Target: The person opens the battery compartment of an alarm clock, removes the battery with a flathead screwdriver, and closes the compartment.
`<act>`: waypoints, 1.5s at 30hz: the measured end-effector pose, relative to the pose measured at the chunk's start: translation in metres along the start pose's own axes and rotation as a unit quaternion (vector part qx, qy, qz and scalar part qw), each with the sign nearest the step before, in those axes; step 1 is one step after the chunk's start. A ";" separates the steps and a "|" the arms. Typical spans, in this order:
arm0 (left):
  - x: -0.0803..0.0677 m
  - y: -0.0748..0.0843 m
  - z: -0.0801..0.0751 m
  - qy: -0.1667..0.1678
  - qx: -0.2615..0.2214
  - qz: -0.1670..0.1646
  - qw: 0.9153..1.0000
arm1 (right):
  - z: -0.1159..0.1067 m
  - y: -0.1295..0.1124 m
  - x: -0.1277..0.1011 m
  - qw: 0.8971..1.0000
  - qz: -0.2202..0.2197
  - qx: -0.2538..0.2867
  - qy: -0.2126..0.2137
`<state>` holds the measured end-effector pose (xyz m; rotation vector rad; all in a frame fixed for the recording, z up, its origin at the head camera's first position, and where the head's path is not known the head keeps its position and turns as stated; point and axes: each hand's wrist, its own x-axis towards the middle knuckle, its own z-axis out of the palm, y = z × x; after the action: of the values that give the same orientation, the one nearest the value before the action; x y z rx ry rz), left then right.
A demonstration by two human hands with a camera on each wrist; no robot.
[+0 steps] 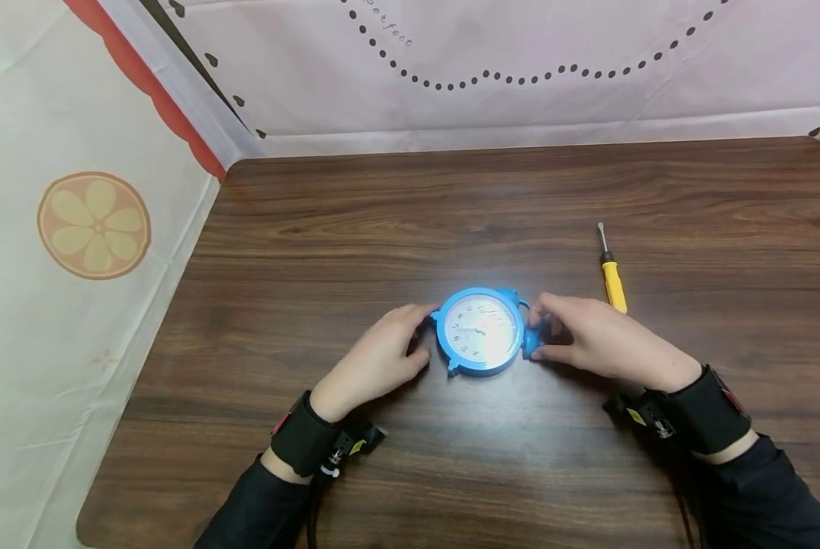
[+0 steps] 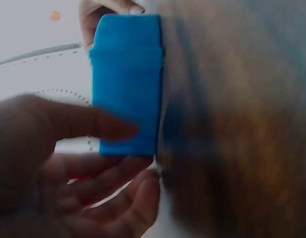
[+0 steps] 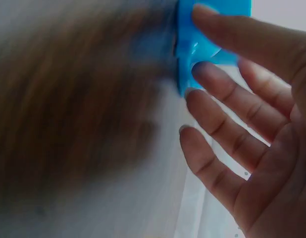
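Note:
A round blue alarm clock (image 1: 481, 332) with a white dial lies face up on the dark wooden table (image 1: 451, 206), glare washing out part of the dial. My left hand (image 1: 423, 335) holds its left rim between forefinger and thumb. In the left wrist view the thumb (image 2: 93, 124) lies against the clock's blue side (image 2: 126, 84). My right hand (image 1: 540, 332) grips the right side at the small blue bell. In the right wrist view, its fingers (image 3: 227, 94) touch the blue plastic (image 3: 202, 44). Both wrist views are blurred.
A screwdriver (image 1: 612, 278) with a yellow handle lies on the table just beyond my right hand, tip pointing away. Cloth sheets hang along the left edge (image 1: 94, 229) and the back edge (image 1: 519, 76) of the table.

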<state>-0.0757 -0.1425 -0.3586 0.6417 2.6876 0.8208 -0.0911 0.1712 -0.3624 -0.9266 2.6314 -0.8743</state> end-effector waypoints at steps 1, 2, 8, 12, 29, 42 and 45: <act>0.000 -0.001 -0.001 -0.020 -0.008 -0.001 1.000 | 0.001 0.001 0.000 1.000 -0.001 -0.005 0.001; -0.001 -0.002 -0.002 -0.037 -0.016 -0.001 0.999 | 0.002 0.001 -0.001 1.000 -0.004 -0.012 0.001; 0.000 -0.005 0.002 -0.063 -0.031 -0.009 0.997 | 0.008 0.002 -0.001 0.999 -0.027 -0.041 0.005; 0.001 -0.003 0.005 -0.040 -0.002 -0.006 0.999 | 0.008 0.001 0.000 0.999 -0.021 -0.049 0.006; -0.001 0.000 -0.001 -0.037 -0.066 -0.003 0.997 | -0.009 -0.010 -0.005 0.999 -0.012 -0.036 0.011; -0.003 0.002 -0.001 -0.025 -0.164 -0.035 0.985 | -0.006 -0.017 -0.004 0.996 -0.044 0.053 0.047; -0.003 0.004 0.002 -0.015 -0.155 -0.016 0.988 | -0.003 -0.018 -0.003 0.997 -0.013 0.055 0.051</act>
<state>-0.0711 -0.1401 -0.3576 0.5305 2.4613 1.1789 -0.0812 0.1632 -0.3489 -0.9120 2.6293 -1.0873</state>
